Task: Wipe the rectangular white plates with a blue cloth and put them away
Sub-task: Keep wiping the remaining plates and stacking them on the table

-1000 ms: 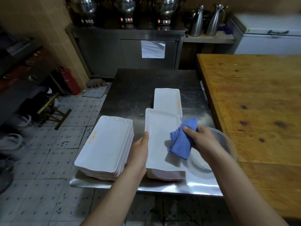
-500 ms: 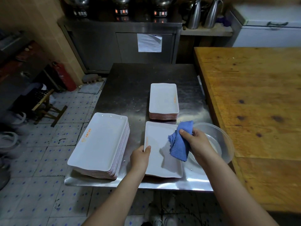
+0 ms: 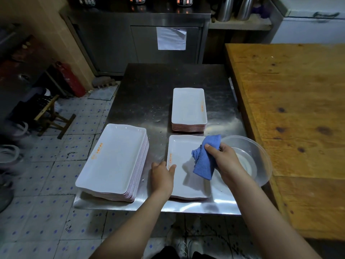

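Steel table (image 3: pixel 149 86) with white plates (image 3: pixel 113 157), clear bowl (image 3: pixel 259 161)

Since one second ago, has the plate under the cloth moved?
Yes. The plate overlapped the far stack; now it lies clear, toward the table's near edge.

Steel table (image 3: pixel 149 86) on a floor (image 3: pixel 56 174) of pale, blue-dotted tiles, a wooden table (image 3: pixel 289 109) just beside it on the right. Behind, a stainless cabinet (image 3: pixel 112 43) with a paper sheet (image 3: pixel 171 38) on its door; left, a wooden stool (image 3: pixel 50 116) and a red cylinder (image 3: pixel 71 79) by the beige wall (image 3: pixel 37 19)
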A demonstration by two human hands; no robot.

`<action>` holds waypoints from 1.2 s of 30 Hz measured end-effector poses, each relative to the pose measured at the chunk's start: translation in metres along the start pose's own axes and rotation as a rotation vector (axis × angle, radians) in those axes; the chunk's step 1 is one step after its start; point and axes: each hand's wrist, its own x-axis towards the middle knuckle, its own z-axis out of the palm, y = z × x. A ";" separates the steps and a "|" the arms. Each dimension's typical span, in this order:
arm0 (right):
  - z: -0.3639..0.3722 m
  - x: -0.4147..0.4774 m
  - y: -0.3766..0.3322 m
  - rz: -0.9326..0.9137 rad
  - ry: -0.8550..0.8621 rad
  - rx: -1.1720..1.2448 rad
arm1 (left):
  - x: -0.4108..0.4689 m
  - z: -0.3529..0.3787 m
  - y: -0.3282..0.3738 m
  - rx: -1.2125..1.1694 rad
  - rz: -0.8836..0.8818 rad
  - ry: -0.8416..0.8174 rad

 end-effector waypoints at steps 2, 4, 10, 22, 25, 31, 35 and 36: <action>0.000 0.005 -0.001 0.004 0.013 0.010 | 0.005 -0.002 0.001 0.018 -0.011 -0.019; 0.000 0.011 -0.004 0.008 0.028 0.027 | 0.010 -0.005 0.006 0.047 -0.023 0.005; 0.003 0.042 -0.032 -0.009 0.063 0.073 | 0.055 -0.026 0.064 -0.079 0.050 0.133; 0.021 0.110 -0.062 -0.009 0.131 0.064 | 0.157 -0.010 0.118 -0.013 0.095 -0.082; 0.024 0.117 -0.055 0.022 0.141 0.069 | 0.167 -0.013 0.110 -0.015 0.079 -0.049; 0.027 0.128 -0.051 -0.001 0.178 0.137 | 0.170 -0.017 0.110 0.109 0.136 0.024; 0.030 0.130 -0.053 -0.027 0.150 0.106 | 0.165 -0.021 0.113 -0.013 0.134 0.077; 0.031 0.130 -0.053 -0.039 0.145 0.097 | 0.164 -0.022 0.115 -0.082 0.128 0.081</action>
